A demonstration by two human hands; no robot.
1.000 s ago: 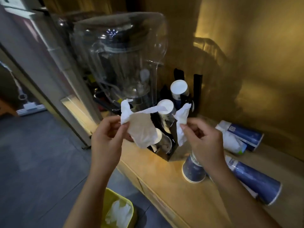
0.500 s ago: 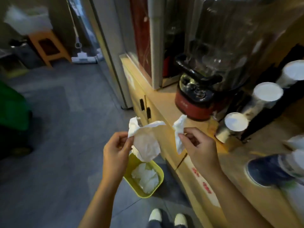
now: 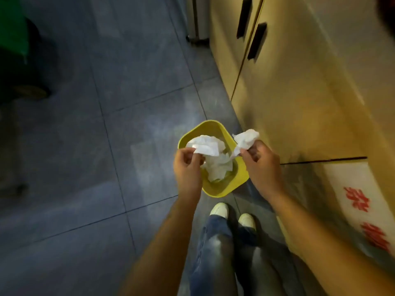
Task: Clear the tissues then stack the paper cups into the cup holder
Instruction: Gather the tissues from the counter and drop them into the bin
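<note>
A yellow waste bin [image 3: 239,174] stands on the grey floor beside the cabinet, with crumpled white tissues [image 3: 218,167] inside it. My left hand [image 3: 187,165] pinches a white tissue [image 3: 205,146] over the bin's left side. My right hand [image 3: 259,161] pinches another crumpled tissue [image 3: 245,138] above the bin's right rim. The paper cups and the cup holder are out of view.
A wooden cabinet [image 3: 299,92] with black handles [image 3: 256,40] fills the right side. My feet in white shoes [image 3: 220,210] stand just below the bin. A green object [image 3: 12,26] sits at the far left on the tiled floor.
My view has swung down from the counter to the floor. Both hands carried their tissues down to just over the yellow bin.
</note>
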